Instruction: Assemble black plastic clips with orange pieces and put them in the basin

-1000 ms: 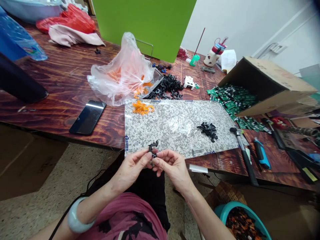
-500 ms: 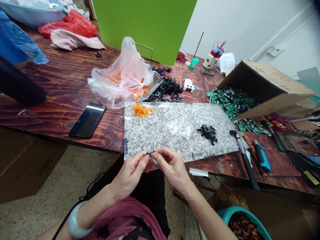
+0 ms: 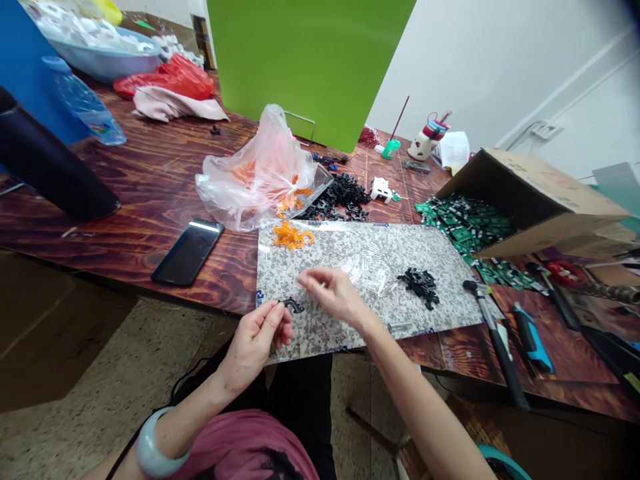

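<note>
My left hand pinches a small curved black plastic part between thumb and fingertips, over the near left edge of the speckled board. The part sticks out to the right of the fingers. Above the board, a little further off, is my right hand, fingers stretched to the left and loosely bent, with nothing visible in them. Beyond it lies an orange pile of small plastic parts. Thin clear pieces are scattered mid-board, and a heap of black parts rests to the right.
A phone lies left of the board. Behind it are a clear plastic bag and a larger black heap. At right stand a cardboard box with green circuit boards, a hammer and a blue-handled tool.
My right hand has let go of the black part and moved up over the board. My left hand keeps the part, now more exposed. The view has shifted slightly.
</note>
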Available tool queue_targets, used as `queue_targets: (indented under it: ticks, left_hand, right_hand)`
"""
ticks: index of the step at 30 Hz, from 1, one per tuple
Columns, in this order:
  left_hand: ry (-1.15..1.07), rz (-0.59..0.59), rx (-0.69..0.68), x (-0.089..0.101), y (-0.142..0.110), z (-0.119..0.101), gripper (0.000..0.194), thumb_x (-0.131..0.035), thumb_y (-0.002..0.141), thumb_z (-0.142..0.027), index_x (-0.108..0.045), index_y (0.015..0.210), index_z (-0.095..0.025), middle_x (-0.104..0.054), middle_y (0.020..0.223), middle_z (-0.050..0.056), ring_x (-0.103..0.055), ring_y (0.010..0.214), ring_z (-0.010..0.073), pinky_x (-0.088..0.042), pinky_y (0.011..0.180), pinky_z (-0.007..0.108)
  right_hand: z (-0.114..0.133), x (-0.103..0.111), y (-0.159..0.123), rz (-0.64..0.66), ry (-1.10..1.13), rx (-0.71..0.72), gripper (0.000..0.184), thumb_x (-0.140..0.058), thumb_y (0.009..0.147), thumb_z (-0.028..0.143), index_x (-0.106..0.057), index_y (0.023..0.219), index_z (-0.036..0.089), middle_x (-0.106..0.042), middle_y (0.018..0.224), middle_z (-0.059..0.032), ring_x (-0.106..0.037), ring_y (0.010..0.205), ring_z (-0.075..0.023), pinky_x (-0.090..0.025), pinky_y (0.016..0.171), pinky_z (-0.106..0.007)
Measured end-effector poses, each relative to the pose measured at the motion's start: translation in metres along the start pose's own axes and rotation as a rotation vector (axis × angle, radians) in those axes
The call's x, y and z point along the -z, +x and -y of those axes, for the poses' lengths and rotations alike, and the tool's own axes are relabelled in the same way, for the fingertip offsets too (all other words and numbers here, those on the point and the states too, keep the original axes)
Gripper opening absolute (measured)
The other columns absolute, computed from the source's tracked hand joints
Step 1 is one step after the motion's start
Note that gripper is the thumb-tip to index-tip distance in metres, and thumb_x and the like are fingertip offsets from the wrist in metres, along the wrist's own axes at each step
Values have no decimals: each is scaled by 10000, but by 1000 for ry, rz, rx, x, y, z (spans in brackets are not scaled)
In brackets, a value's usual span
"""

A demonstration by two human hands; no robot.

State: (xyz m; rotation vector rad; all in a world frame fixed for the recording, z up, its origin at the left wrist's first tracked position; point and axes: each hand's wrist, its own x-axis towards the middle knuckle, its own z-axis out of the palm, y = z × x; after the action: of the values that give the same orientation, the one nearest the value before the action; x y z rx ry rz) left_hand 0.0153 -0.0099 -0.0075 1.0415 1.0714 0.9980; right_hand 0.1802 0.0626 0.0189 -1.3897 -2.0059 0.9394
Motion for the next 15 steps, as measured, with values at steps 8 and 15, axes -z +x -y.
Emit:
queue_targets:
  ticks: [8, 15]
  left_hand:
    - [-222, -17, 150, -1, -3, -2, 396, -510, 842, -543, -562, 805, -152, -555, 619, -31, -509, 559, 94, -408, 533, 199]
    - [-253, 16, 194, -1, -3, -4, 489, -432, 839, -622, -551, 811, -148, -557, 637, -15, -516, 572, 107, -392, 538, 209]
  right_hand:
    - [-31, 7, 90, -306, -316, -299, 183, -581, 794, 332, -640, 836, 164, -659, 914, -113, -596, 917, -252, -435, 806, -360]
    - [-32, 13, 76, -302, -286, -322, 81, -563, 755, 219, -621, 794, 179, -667, 776, -78, -624, 802, -235, -462, 744, -349]
